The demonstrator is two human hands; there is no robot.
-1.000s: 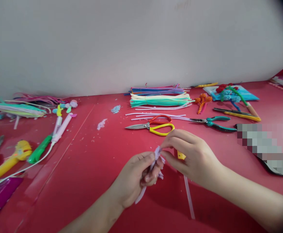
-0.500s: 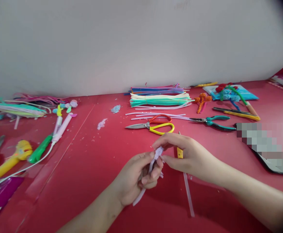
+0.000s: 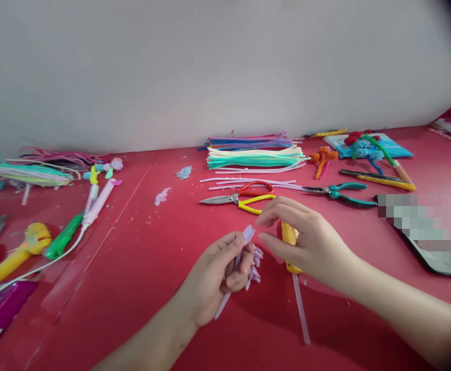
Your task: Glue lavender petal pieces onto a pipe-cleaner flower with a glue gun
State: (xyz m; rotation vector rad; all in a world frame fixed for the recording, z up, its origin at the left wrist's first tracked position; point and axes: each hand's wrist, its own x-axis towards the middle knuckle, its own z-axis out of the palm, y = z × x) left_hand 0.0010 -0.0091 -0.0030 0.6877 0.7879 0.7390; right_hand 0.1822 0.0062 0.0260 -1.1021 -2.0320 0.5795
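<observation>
My left hand (image 3: pixel 218 278) is closed around a folded lilac pipe cleaner (image 3: pixel 248 257), whose loops stick out past my fingers and whose tail hangs below my palm. My right hand (image 3: pixel 306 242) hovers just right of it with thumb and forefinger slightly apart and nothing between them. Under my right hand lies a yellow-handled tool (image 3: pixel 290 239) with a thin pale rod (image 3: pixel 300 309) running toward me across the red table (image 3: pixel 140 268).
Red and yellow scissors (image 3: pixel 244 198), teal pliers (image 3: pixel 337 191) and a stack of coloured pipe cleaners (image 3: pixel 254 153) lie beyond my hands. Finished pipe-cleaner flowers (image 3: pixel 360 147) sit at the back right. A glue gun (image 3: pixel 20 250), pens and more pipe cleaners (image 3: pixel 28 172) crowd the left.
My right hand has let go of the lilac pipe cleaner's top and drawn slightly right. My left hand still holds the bundle, now tilted a little.
</observation>
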